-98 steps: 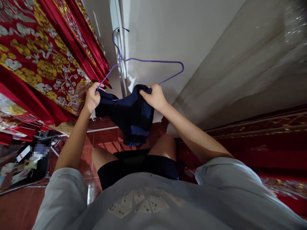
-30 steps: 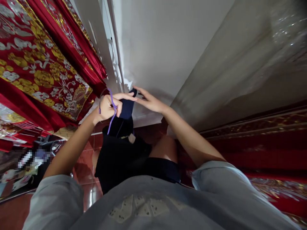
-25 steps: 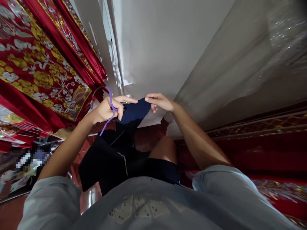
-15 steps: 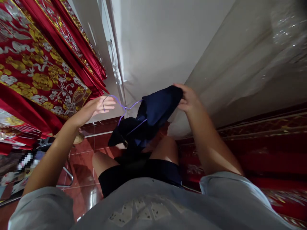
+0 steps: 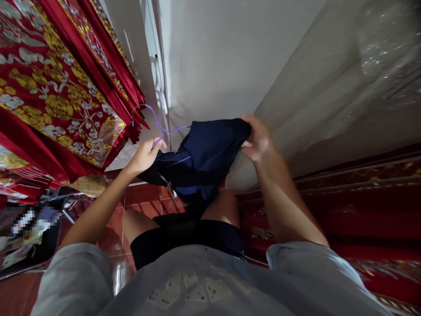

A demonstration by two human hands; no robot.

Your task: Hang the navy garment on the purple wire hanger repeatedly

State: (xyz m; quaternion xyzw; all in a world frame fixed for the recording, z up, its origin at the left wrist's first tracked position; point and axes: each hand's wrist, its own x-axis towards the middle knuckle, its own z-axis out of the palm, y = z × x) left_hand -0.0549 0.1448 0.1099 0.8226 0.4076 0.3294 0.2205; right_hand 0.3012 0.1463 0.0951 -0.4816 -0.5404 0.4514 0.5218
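A dark navy garment point(image 5: 213, 149) hangs on a thin purple clothes hanger point(image 5: 154, 115) between my two hands, above my knees. My left hand point(image 5: 148, 154) is closed on the hanger's left arm below the hook, near the garment's edge. The hook points up and to the left, free of anything. With thumb and fingers pinched, my right hand point(image 5: 259, 139) holds the garment's right end. Part of the hanger shows through the garment's opening; the rest of it is hidden by cloth.
Red cloth with gold and silver embroidery point(image 5: 59, 87) hangs at the left. A pale wall point(image 5: 223, 57) stands ahead, with plastic-like sheeting point(image 5: 329, 96) at the right. A black chair point(image 5: 49, 241) holding several items is at lower left, on red floor tiles point(image 5: 113, 224).
My left hand has gone from open beside the hook to gripping the hanger's arm, moving slightly right and down. The hanger's hook has shifted up and left, and the garment is spread wider.
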